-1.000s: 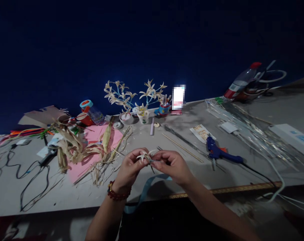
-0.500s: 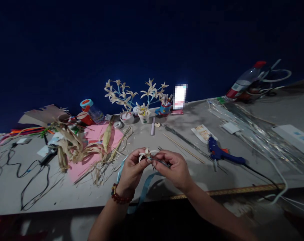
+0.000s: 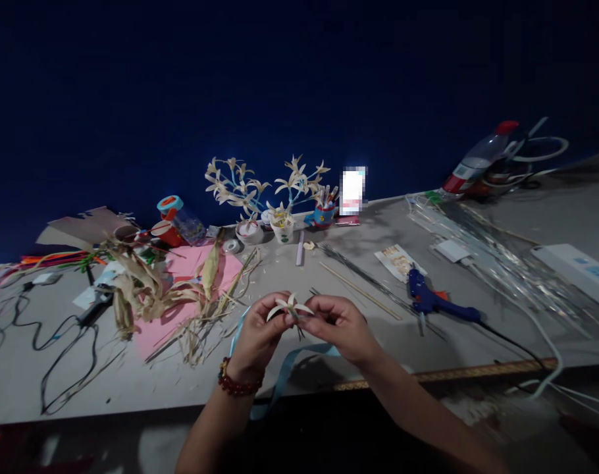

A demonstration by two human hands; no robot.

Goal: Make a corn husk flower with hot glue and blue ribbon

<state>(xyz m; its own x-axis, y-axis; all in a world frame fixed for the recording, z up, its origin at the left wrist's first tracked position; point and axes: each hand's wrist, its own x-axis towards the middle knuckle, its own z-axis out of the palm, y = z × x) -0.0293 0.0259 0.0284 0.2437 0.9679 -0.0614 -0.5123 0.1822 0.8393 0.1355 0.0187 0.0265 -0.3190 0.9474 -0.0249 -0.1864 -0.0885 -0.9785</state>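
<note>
Both my hands meet over the front middle of the grey table (image 3: 418,342). My left hand (image 3: 257,336), with a red bead bracelet at the wrist, pinches the base of a small pale husk flower (image 3: 288,307). My right hand (image 3: 339,326) is closed on the flower's stem from the other side. A light blue ribbon (image 3: 284,372) hangs from between my hands, loops past my left wrist and drops over the table's front edge.
Dried husks (image 3: 146,289) lie on pink paper (image 3: 181,289) at the left, with black cables (image 3: 57,342) beside them. Two finished flower branches (image 3: 260,187) stand in cups at the back. A blue glue gun (image 3: 435,301), thin sticks (image 3: 361,289) and clear wrap (image 3: 497,263) lie to the right.
My hands have turned the flower a little while staying in place. The blue ribbon now shows beside my left hand, where it was hidden a second ago.
</note>
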